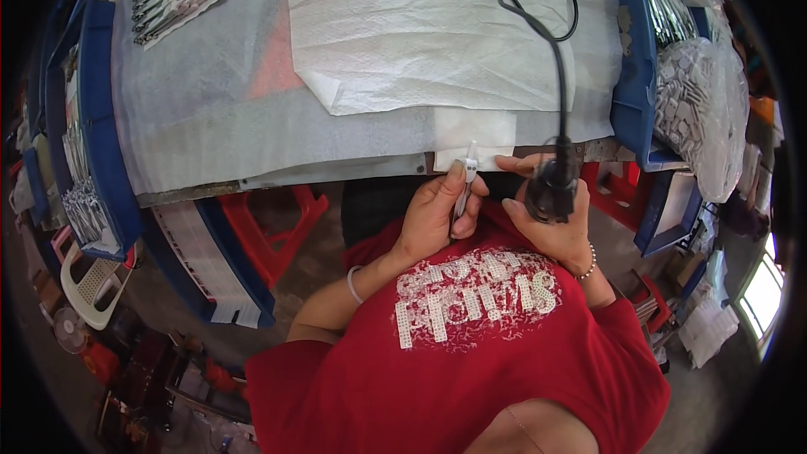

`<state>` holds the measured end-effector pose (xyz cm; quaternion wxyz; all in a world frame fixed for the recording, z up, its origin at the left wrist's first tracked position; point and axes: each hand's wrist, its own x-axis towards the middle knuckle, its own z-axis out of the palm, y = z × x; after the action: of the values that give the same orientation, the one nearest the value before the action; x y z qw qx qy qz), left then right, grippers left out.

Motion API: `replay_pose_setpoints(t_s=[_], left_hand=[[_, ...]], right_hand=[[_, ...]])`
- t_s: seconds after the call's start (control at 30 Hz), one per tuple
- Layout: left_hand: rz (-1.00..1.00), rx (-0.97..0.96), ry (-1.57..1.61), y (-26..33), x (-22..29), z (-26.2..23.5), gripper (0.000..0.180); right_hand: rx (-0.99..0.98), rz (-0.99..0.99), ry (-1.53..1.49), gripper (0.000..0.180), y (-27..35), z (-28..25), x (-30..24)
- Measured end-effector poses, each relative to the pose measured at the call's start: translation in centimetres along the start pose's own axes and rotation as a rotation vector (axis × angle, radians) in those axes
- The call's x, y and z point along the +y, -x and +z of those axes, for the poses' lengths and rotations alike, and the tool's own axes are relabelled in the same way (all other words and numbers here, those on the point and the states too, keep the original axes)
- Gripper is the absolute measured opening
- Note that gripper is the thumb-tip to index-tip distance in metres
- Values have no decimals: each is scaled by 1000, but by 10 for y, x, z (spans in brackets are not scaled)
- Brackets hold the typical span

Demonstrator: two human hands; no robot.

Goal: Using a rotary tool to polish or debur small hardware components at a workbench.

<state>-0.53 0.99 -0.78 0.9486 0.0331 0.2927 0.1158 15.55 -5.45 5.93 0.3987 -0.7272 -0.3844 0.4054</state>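
Metal piece (471, 166) sits pinched between thumb and fingers of the left hand (437, 208) at the bench's (328, 173) front edge; the right hand (559, 241), nearby, grips a corded black tool (551, 193).

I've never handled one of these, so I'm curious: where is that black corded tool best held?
Hold the black corded tool around its rounded body, probably from the near right side, where the right hand wraps it. The body is the thick part; the thin cord leaves the end toward the top of the picture, so coming from there could snag.
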Motion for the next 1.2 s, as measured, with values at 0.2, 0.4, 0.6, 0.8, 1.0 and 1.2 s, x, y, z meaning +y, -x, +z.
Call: replay_pose_setpoints(t_s=[0.2,0.4,0.6,0.8,1.0,1.2], left_hand=[[56,63,-63,3,-5,3,42],[181,64,-192,2,-10,4,35],[105,115,-191,6,-2,11,23],[59,112,-130,6,2,11,22],[55,136,-183,5,2,12,22],[11,140,-172,4,3,11,22]], right_hand=[[-150,-28,-12,41,-8,2,-14],[-187,13,-66,42,-7,5,-15],[-122,-310,-215,54,3,-19,-24],[-221,-881,-464,50,-28,-5,-52],[-340,-942,-387,52,-43,8,-55],[-359,-938,-380,49,-47,11,-53]])
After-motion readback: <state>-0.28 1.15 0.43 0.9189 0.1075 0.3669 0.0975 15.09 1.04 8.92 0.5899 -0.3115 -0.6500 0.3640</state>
